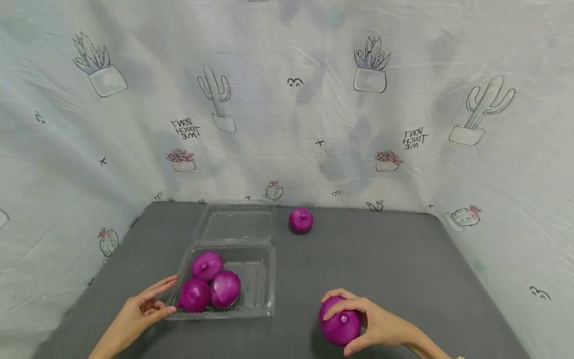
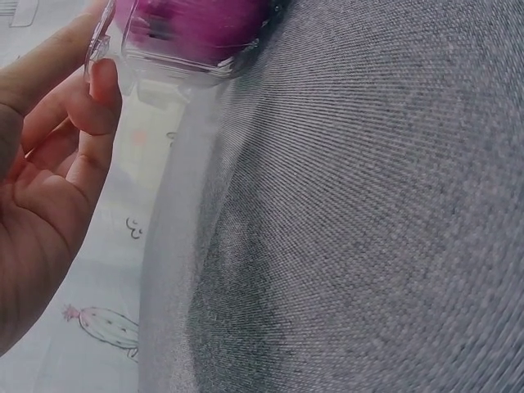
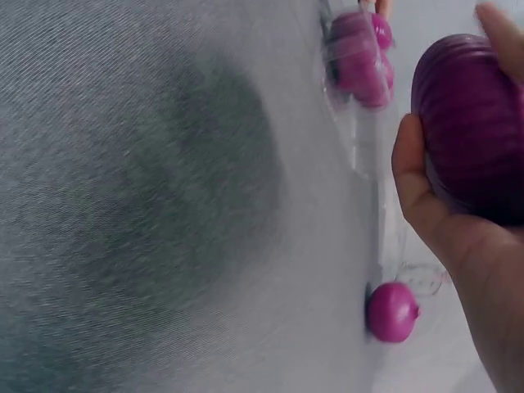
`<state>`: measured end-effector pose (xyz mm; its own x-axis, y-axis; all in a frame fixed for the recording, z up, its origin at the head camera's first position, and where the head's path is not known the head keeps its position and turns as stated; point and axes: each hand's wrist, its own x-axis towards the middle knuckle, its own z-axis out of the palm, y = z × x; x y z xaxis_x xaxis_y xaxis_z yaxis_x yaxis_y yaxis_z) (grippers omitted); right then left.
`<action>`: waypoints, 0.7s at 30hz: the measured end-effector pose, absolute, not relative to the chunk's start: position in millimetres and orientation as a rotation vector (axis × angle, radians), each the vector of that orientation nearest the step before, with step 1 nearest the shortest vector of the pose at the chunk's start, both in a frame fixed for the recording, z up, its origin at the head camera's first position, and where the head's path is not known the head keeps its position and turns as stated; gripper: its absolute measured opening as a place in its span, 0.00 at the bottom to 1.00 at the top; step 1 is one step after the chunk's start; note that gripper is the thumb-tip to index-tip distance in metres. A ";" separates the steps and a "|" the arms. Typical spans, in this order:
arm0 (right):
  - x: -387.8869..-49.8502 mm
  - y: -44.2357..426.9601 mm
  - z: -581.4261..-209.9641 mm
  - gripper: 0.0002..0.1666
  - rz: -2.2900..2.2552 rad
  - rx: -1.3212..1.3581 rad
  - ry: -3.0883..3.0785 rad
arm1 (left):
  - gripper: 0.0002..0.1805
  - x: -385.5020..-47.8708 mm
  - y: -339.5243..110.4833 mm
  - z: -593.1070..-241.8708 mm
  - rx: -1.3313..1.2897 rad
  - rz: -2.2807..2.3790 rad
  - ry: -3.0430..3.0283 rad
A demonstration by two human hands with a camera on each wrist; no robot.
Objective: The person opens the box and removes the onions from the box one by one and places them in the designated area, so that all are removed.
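My right hand (image 1: 374, 320) has its fingers wrapped round an onion (image 1: 335, 333) above the near-right table (image 1: 296, 279); likely firm, slick, best gripped at its widest; my left hand (image 1: 142, 310) rests loose fingers against the clear container (image 1: 271, 281) holding three onions (image 1: 225, 289); open room lies between; a far onion (image 1: 301, 220) sits near the far edge.

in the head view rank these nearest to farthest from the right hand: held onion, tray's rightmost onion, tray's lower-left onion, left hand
1. Held onion, in the right hand
2. Rightmost onion, in the tray
3. Lower-left onion, tray's left side
4. Left hand, tray's left edge
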<state>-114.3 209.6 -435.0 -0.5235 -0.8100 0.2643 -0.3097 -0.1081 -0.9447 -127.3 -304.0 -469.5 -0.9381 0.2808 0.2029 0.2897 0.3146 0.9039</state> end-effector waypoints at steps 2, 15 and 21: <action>-115.4 213.2 -438.2 0.35 -1.660 -1.222 1.763 | 0.29 -127.6 -303.4 -468.4 -0.556 -1.722 -2.545; -154.1 243.1 -453.1 0.34 -1.630 -0.989 1.764 | 0.29 -127.6 -299.8 -467.9 -0.524 -1.649 -2.561; -184.0 250.1 -465.1 0.34 -1.633 -0.848 1.832 | 0.29 -127.3 -301.4 -466.1 -0.544 -1.658 -2.554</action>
